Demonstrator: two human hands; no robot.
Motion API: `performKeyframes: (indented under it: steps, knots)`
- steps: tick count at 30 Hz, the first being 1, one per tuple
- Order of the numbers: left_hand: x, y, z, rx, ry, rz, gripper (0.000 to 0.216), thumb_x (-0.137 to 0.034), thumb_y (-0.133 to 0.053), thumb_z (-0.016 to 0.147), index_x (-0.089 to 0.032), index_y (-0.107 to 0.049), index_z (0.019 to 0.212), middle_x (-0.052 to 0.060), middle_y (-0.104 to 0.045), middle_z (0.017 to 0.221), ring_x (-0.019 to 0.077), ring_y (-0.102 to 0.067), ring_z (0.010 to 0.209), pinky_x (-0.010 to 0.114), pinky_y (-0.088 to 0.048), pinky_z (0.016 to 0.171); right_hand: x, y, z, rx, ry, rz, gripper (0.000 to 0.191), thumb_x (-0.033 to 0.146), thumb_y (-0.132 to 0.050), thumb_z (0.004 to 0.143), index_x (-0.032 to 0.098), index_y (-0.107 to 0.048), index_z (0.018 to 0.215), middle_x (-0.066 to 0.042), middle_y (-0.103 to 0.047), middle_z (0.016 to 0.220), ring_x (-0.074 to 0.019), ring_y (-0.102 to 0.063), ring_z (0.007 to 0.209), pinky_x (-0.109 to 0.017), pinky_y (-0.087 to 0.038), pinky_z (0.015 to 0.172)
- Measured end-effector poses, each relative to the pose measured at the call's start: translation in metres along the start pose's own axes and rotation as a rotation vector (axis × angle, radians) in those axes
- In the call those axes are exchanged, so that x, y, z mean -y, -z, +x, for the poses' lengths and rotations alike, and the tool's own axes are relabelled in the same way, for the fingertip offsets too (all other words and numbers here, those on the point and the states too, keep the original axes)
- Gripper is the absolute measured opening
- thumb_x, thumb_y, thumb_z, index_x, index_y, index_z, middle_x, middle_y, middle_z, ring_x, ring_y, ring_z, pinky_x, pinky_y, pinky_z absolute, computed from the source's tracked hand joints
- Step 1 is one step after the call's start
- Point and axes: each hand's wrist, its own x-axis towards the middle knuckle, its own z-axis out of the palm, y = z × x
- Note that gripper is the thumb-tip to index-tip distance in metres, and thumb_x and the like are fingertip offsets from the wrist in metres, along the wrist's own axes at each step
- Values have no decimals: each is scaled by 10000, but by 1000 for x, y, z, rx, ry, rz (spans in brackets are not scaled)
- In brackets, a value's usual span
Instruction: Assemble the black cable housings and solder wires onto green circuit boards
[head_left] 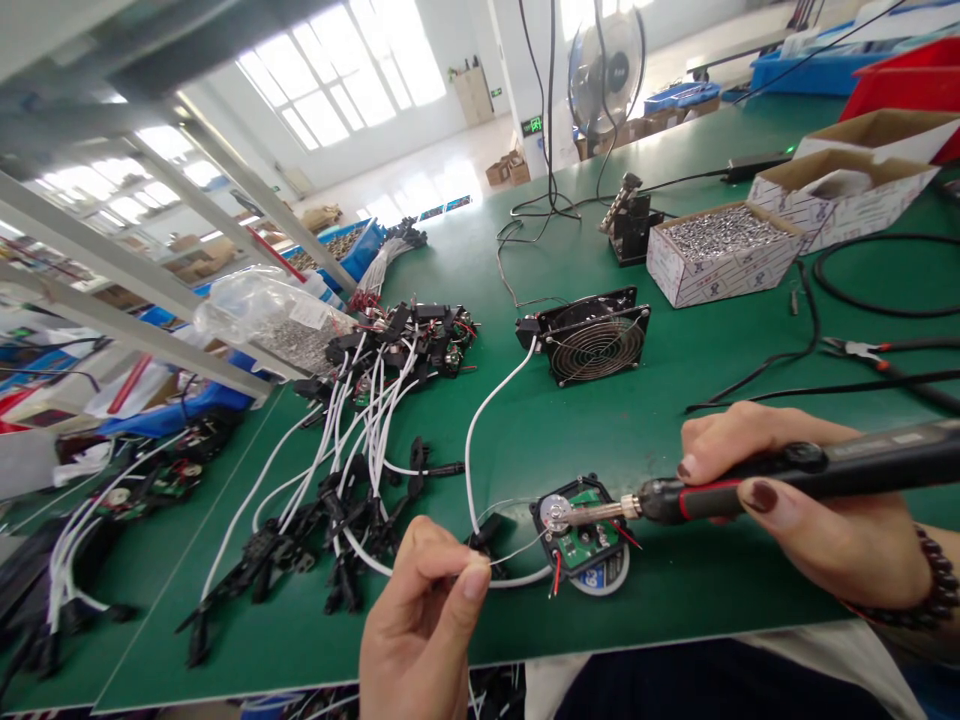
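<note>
Head view: the board (585, 548) lies between the left hand (420, 625), pinched on wire (519, 550), and right hand (832, 545), clamped around the iron (870, 462).

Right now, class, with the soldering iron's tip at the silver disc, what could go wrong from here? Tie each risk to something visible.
1. The left hand pinches a thin wire leading toward the hot end; drifting closer might burn its fingers.
2. The soldering iron in the right hand reaches across the green circuit board; a slip could scorch it.
3. The board's black housing seems to overlap a round, labelled item, so pressing might tilt it.
</note>
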Motion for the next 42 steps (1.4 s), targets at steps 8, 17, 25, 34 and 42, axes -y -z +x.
performKeyframes:
  steps: [8,17,25,34,42]
  knots:
    - [1,-1,-1,12,-1,18,189,-324,-773,886,-231,-696,742,-6,-461,744,156,-426,744,265,-354,673,1,-1,3,10,4,-10,218,391,-647,994,223,-753,905,-28,-681,671,-141,-603,543,-251,-489,492]
    - [2,-1,0,10,-9,17,191,-329,-779,883,-230,-702,740,-5,-468,751,155,-430,758,256,-364,677,0,-1,1,-1,-2,7,209,387,-655,991,220,-752,912,-33,-694,707,-136,-620,576,-239,-502,514]
    - [1,-4,0,14,13,10,221,-369,-814,847,-216,-711,727,0,-471,743,161,-431,746,262,-366,662,1,-2,3,11,24,-41,215,385,-634,999,225,-738,900,-25,-698,696,-138,-621,560,-239,-497,493]
    - [6,-5,1,29,12,10,206,-358,-801,863,-220,-709,742,-5,-465,762,155,-433,757,254,-373,673,0,-1,0,15,4,-8,216,391,-639,1001,222,-743,915,-19,-682,695,-128,-607,564,-238,-492,513]
    - [-2,3,-3,-13,-25,126,216,-344,-731,897,-228,-646,736,9,-486,793,193,-463,793,298,-359,721,-6,1,-3,-40,-47,173,190,393,-623,1012,256,-735,1081,-22,-640,770,-172,-597,690,-300,-504,609]
